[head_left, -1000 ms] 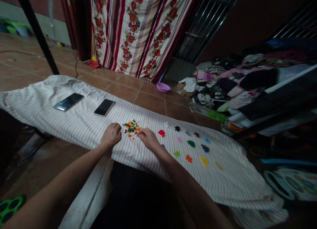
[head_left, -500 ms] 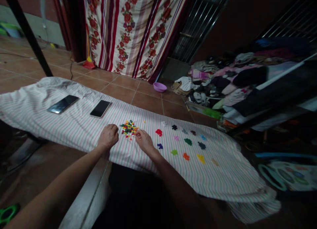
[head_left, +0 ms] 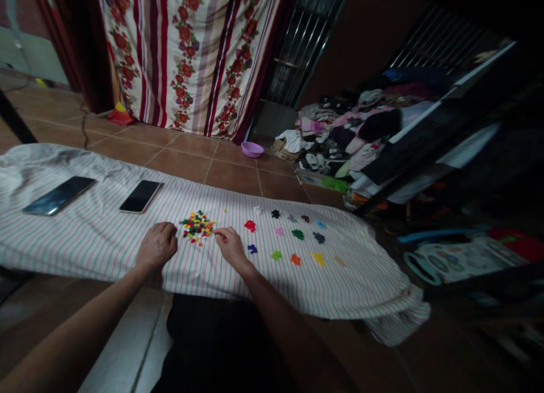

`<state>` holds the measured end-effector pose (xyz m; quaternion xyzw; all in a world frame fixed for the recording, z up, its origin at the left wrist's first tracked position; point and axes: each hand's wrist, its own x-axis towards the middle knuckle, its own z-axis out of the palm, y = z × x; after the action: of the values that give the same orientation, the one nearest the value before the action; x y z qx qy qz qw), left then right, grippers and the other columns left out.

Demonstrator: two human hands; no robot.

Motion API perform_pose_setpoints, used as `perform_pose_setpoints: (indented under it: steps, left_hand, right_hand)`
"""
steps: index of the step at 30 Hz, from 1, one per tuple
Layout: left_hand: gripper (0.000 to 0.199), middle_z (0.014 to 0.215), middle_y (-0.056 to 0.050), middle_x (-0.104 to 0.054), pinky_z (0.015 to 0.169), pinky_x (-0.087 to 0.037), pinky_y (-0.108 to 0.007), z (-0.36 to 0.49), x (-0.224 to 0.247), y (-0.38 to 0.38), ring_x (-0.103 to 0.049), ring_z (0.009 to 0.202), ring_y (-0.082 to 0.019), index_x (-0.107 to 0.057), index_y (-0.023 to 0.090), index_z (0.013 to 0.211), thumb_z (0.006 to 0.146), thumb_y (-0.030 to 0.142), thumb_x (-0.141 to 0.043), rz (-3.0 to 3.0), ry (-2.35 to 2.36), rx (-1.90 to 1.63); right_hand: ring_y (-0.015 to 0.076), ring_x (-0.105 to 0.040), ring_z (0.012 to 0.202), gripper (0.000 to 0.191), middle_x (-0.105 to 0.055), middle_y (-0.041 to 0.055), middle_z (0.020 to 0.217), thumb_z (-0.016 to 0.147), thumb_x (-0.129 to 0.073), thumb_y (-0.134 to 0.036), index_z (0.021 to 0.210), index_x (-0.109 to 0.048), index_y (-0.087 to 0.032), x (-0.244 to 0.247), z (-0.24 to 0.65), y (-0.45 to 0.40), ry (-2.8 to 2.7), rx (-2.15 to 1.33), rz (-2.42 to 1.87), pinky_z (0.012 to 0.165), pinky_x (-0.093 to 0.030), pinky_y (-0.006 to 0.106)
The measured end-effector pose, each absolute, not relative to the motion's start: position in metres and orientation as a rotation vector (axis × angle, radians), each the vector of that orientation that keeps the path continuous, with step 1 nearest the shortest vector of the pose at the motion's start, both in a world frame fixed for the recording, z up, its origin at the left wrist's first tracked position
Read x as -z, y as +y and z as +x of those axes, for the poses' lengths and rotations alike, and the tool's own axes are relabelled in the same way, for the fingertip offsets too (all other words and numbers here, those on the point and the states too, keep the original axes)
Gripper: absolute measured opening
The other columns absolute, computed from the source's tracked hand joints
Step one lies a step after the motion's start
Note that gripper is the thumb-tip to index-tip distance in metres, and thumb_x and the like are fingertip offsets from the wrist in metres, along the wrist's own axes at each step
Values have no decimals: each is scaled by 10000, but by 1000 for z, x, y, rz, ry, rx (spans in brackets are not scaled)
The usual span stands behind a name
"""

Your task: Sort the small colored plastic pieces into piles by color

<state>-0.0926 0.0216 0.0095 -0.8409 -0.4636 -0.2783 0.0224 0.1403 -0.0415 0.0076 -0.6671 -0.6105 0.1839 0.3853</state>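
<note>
On a striped cloth [head_left: 191, 195] lies a mixed pile of small colourful pieces [head_left: 198, 226], bead-like but too small to name. My left hand [head_left: 158, 244] rests on the cloth just left of this pile, fingers curled under; whatever they might hold is hidden. At the pile's right edge is my right hand [head_left: 230, 247], thumb and fingertips pinched together; anything between them is too tiny to make out. Further right are small single-colour heaps, among them red [head_left: 250, 226], dark blue [head_left: 252, 249], light green [head_left: 276, 256], orange [head_left: 295, 259], yellow [head_left: 318, 259] and dark green [head_left: 297, 234].
Two phones, one larger [head_left: 59, 195] and one smaller [head_left: 140, 196], lie at left on the cloth. Beyond stand a purple basin [head_left: 252, 149] on the tiled floor, a floral curtain [head_left: 182, 59] and a heap of clothes [head_left: 352, 127]. A dark pole [head_left: 15, 118] rises at far left.
The whole scene has shifted left in view as the camera turned right. My right hand has drawn back slightly from the pile's edge. My left hand stays beside the pile.
</note>
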Motion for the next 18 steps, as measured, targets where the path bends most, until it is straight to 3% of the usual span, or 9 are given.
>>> perform_pose_setpoints:
  steps: [11, 18]
  left_hand:
    - [246, 895, -133, -706, 835, -518, -438, -94, -16, 21, -652, 861, -284, -637, 176, 867, 818, 221, -400, -2643, -1376, 846]
    - [228, 887, -123, -708, 839, -525, -454, -94, -15, 22, -653, 854, -286, -625, 202, 853, 794, 239, -408, -2632, -1358, 903]
  right_hand:
    - [168, -648, 923, 160, -710, 24, 974, 915, -590, -232, 966, -740, -259, -16, 159, -53, -1524, -499, -1669, 861, -503, 290]
    - [150, -656, 825, 190, -717, 18, 949, 887, -561, -236, 970, -730, -256, -21, 208, -63, -1373, -420, -1681, 784, -518, 279]
